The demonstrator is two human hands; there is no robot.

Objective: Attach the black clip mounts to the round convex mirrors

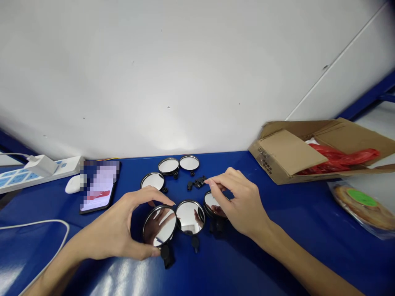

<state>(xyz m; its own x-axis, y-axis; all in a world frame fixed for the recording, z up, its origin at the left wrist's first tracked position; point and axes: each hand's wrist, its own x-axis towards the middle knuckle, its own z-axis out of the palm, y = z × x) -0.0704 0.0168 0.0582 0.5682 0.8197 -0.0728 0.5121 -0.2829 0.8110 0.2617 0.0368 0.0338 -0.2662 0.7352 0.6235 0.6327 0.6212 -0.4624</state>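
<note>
My left hand (114, 227) grips a round convex mirror (159, 225) by its rim, thumb on top and fingers below, with a black mount (166, 255) under it. My right hand (239, 201) hovers with its fingers spread, the index tip almost at a small heap of black plastic parts (196, 183). Its thumb is over a third mirror (212, 204), whose lower part is hidden by the fingers. Between my hands lies another mirror (189, 217) with a black stem (195, 243). Further back, several more mirrors (168, 166) lie on the blue table (247, 246).
Left of the mirrors are a phone (98, 187) with a blurred screen, a white mouse (73, 185), a power strip (40, 174) with a charger and a white cable (37, 226). At right are an open cardboard box (286, 152) holding a red bag and a wrapped round package (362, 207).
</note>
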